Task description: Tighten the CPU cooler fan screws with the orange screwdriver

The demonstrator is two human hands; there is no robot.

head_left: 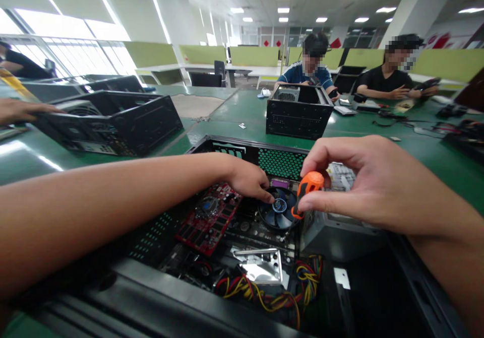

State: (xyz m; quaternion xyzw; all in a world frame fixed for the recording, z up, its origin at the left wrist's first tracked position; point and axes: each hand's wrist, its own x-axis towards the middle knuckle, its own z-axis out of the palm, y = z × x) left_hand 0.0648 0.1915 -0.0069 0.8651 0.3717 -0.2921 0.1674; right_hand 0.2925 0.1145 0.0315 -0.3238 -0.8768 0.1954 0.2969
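Head view, near to far. The open computer case (170, 297) lies on its side, its near wall at the bottom of the frame. Inside it come first a tangle of coloured wires (264, 297) and a bright metal bracket (260, 267), then a red graphics card (209, 217) to the left and a grey power supply (333, 227) to the right.

Between these sits the fan (278, 214), lying flat and facing up. The left hand (247, 179) reaches in from the left, fingers loosely extended, fingertips resting on the fan's left rim. The right hand (374, 182) pinches the orange-handled screwdriver (308, 189) between thumb and fingertips. The tool's long axis runs steeply, handle up and slightly right, working end pointing down-left at the fan's right edge; the tip itself cannot be made out. The fan thus lies just below and left of the grip, with both hands about equally close to it.

Beyond, on the green table (242, 111), stand a second case (298, 111) and a third case (113, 121), the latter touched by a co-worker's hand (18, 110). Two seated people (397, 76) work at the far edge.
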